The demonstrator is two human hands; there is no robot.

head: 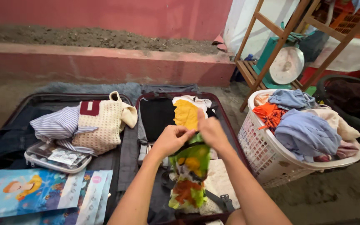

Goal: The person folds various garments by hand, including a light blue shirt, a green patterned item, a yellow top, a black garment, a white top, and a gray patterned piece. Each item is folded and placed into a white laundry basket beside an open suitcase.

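Both hands meet at the centre of the view over the right half of an open suitcase [228, 125] lying on the floor. The left hand [172, 139] and right hand [211, 131] each pinch the top edge of one patterned cloth [190, 175] in green, yellow, orange and white; fingers of both are curled and pressed onto the fabric, thumbs on the near side. The cloth hangs in a loose bunch, long axis running from the hands at the far end down toward the near edge, its free end pointing at the wearer. Beneath it, in the same half: one black folded item [157, 114], one yellow garment [186, 114] with white cloth at its far side. Left half of the case: one striped shirt [59, 125], one cream knitted bag [101, 125], one clear zip pouch [55, 158], and several flat blue printed packets [26, 193] overlapping at the near left; exact count cannot be told. Right of the suitcase, just beside it: one white laundry basket [263, 156], heaped with blue, orange and beige clothes. Far right: one wooden rack [271, 46] carrying one dial scale [286, 64].
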